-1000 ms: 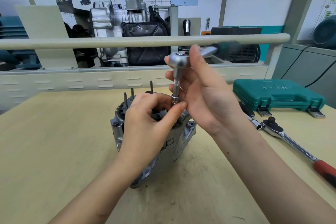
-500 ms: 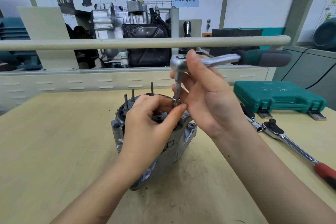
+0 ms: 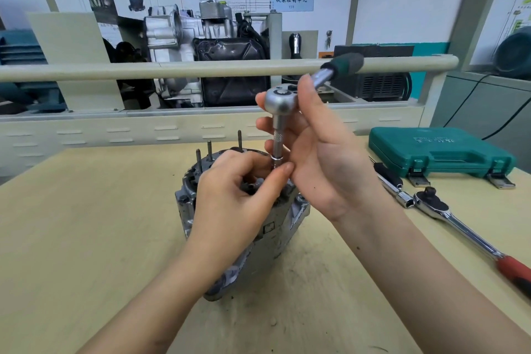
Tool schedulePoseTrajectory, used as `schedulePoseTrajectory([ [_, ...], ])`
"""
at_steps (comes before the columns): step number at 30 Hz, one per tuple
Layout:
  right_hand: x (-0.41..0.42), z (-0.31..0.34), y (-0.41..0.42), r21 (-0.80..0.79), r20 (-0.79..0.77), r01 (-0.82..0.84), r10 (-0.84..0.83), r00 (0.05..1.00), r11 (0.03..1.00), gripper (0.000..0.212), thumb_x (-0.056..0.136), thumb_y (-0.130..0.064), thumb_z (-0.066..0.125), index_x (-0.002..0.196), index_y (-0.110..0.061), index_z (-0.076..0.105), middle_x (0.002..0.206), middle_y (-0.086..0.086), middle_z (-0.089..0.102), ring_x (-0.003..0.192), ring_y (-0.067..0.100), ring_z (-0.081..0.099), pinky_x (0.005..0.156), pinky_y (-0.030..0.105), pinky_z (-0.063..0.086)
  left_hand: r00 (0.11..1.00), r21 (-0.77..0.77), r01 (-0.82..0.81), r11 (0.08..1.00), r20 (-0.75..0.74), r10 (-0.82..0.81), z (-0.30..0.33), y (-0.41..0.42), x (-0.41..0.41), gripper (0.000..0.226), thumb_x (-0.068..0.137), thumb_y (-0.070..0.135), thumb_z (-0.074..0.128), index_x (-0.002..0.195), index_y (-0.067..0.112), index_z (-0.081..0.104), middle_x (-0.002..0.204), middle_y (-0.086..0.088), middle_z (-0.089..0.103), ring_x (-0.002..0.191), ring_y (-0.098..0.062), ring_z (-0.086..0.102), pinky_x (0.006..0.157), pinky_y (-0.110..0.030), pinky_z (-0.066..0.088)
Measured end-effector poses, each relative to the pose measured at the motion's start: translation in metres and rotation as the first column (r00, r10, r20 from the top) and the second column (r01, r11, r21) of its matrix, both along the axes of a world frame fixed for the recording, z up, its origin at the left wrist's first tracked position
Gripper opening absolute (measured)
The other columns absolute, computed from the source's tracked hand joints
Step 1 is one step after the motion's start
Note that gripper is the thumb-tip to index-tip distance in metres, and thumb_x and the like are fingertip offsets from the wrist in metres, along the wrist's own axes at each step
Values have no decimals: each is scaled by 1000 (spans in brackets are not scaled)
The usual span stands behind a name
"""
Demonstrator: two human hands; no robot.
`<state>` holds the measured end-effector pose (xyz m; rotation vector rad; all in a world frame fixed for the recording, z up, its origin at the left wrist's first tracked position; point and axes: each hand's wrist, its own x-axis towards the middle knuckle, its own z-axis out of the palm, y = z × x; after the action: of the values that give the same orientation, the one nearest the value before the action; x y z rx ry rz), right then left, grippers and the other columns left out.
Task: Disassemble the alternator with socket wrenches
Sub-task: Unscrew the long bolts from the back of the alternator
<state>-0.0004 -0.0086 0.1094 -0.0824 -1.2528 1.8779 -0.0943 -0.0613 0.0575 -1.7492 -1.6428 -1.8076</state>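
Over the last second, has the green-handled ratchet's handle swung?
Yes. The ratchet handle has swung: half a second ago it pointed right along the rail; now it angles away across it, over the alternator.

wooden table (image 3: 86, 238): alternator (image 3: 244, 238), green case (image 3: 439, 152), red-handled ratchet (image 3: 459, 224).

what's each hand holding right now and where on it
The right hand grips the green-handled ratchet wrench at its head. The left hand pinches the lower end of its extension bar, just above the alternator.
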Motion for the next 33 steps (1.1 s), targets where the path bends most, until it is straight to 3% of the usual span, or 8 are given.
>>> schedulePoseTrajectory([
  [6, -1, -3, 1, -29, -94, 93, -95, 991, 995, 25, 57, -30, 64, 76, -16, 54, 70, -4, 65, 61, 5, 62, 53, 17, 45, 999, 13, -18, 1000, 42, 17, 0, 3, 3, 24, 72, 37, 69, 59, 31, 50, 56, 13, 52, 59, -2, 47, 56, -10, 34],
  [12, -2, -2, 0, -23, -27, 39, -39, 999, 999, 41, 63, -40, 56, 91, -9, 56, 80, 1, 66, 60, 4, 60, 51, 16, 46, 999, -13, 25, 1000, 46, -25, 0, 0, 0, 15, 72, 39, 68, 67, 34, 55, 62, 11, 56, 65, -7, 52, 60, -13, 37],
  [15, -1, 0, 1, 0, 10, 35, -35, 999, 999, 39, 68, -45, 47, 81, -11, 61, 73, -6, 69, 59, 2, 59, 54, 16, 45, 998, -28, 65, 998, 8, -64, 1, -2, 0, 5, 74, 43, 61, 74, 40, 57, 69, 11, 60, 71, -4, 54, 64, -12, 40],
  [17, -1, 1, 2, -4, 16, 32, -32, 999, 999, 37, 68, -46, 45, 78, -14, 61, 72, -8, 69, 58, 2, 59, 55, 16, 44, 998, -14, 60, 998, -2, -60, 2, -1, -1, 10, 75, 35, 65, 72, 40, 57, 67, 13, 59, 71, -1, 54, 64, -9, 38],
  [23, -1, 1, 0, -60, -27, 31, -33, 999, 998, 54, 62, -41, 55, 104, -7, 54, 69, -3, 64, 56, 4, 58, 53, 17, 45, 1000, 21, 5, 1000, 5, -5, 0, 2, -1, 18, 72, 31, 67, 65, 40, 52, 61, 15, 54, 66, 1, 51, 61, -7, 35],
  [28, 0, 0, 0, -48, -88, 88, -92, 992, 995, 32, 58, -30, 62, 82, -11, 54, 66, -2, 66, 58, 7, 61, 51, 17, 47, 1000, 21, -9, 1000, 18, 9, 0, 3, 1, 21, 72, 33, 68, 62, 38, 50, 58, 15, 53, 64, 0, 50, 60, -8, 34],
  [31, -1, 0, -1, -41, -72, 77, -80, 994, 996, 45, 61, -34, 60, 96, -6, 55, 73, 1, 65, 58, 6, 61, 50, 17, 47, 999, -8, 16, 1000, 45, -15, 0, 3, 0, 16, 72, 35, 67, 63, 33, 53, 59, 12, 55, 64, -3, 51, 60, -11, 36],
  [33, -2, -1, 0, -48, -36, 67, -69, 997, 997, 47, 63, -40, 55, 93, -5, 58, 75, 0, 67, 57, 5, 60, 49, 16, 47, 999, -30, 29, 999, 37, -28, 0, 2, 0, 12, 73, 37, 65, 66, 32, 56, 61, 11, 56, 65, -6, 52, 60, -13, 38],
])
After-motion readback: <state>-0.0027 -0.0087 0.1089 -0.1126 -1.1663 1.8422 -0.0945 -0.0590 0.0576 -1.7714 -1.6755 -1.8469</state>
